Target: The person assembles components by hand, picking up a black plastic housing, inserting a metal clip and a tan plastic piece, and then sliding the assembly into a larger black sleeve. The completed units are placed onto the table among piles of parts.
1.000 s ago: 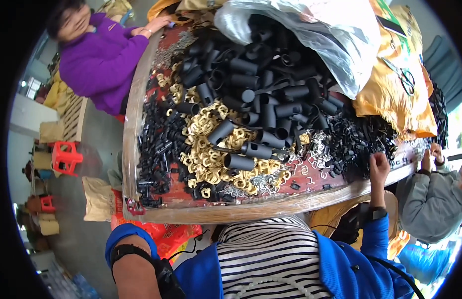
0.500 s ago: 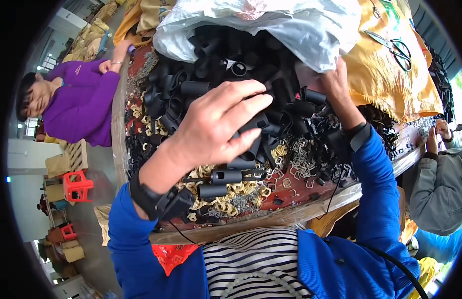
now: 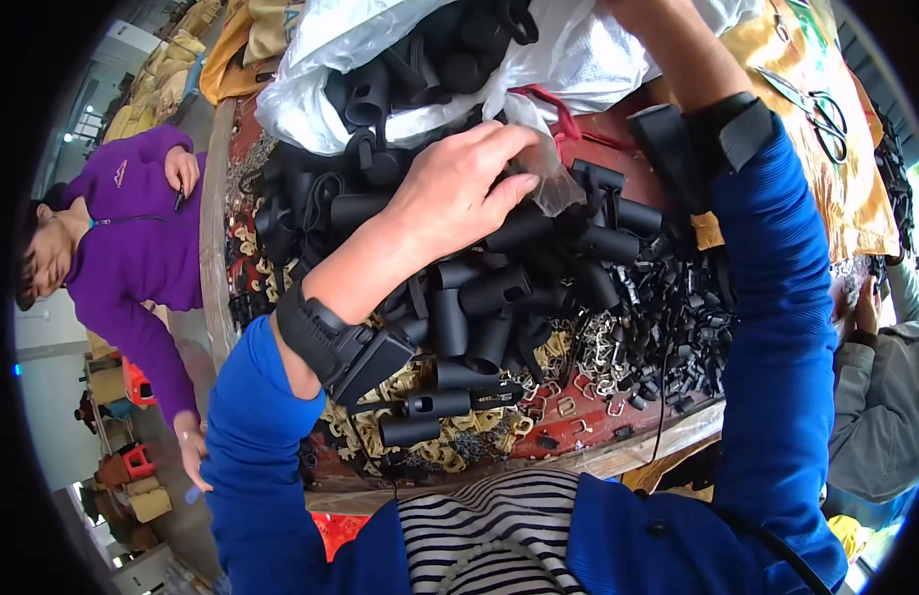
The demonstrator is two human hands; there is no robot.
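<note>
At the upper middle, a white woven plastic sack (image 3: pixel 593 69) lies on its side, its mouth towards me, with black plastic cylinder pieces (image 3: pixel 365 99) inside. My left hand (image 3: pixel 459 183) is closed, with a clear plastic film (image 3: pixel 554 183) between thumb and fingers. It hangs over a heap of the same black slotted cylinders (image 3: pixel 494 293) spread on the table. My right hand (image 3: pixel 643 12) reaches to the sack's far side at the top edge; its fingers are out of the picture. A red cord (image 3: pixel 559 114) lies by the sack's mouth.
The dark red table (image 3: pixel 569 421) has a wooden rim. Gold-coloured clips (image 3: pixel 459 446), metal rings (image 3: pixel 603 347) and small black parts (image 3: pixel 668 337) cover its near side. Scissors (image 3: pixel 826 124) rest on a yellow sack (image 3: pixel 777 188). A person in purple (image 3: pixel 137 218) stands left; another in grey (image 3: pixel 881 407) sits right.
My right hand has moved up and away, shifting the sack back and uncovering the red cord. More loose cylinders lie on the table. The person in purple has lowered an arm.
</note>
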